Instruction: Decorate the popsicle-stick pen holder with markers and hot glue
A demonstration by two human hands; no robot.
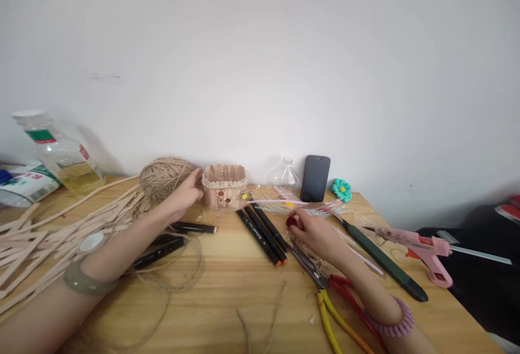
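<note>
A small basket of wooden craft sticks [223,189] stands against the wall, with a beaded band near its rim and dark red and yellow round pieces on its front. My left hand [189,194] is at its left side, fingers stretched out and seeming to touch it, between it and a ball of twine [164,178]. To the right, low over the table, my right hand [319,235] pinches a dark red round piece [291,222]. Scissors with red handles [311,267] lie just below this hand, partly under the forearm.
Black markers [260,235] lie at the middle, with more beneath my left forearm. Loose wooden sticks [36,251] and a bottle [67,159] are at left. On the right are a phone [316,178], a turquoise flower [342,190], a green-handled knife [385,262] and a pink glue gun [422,248].
</note>
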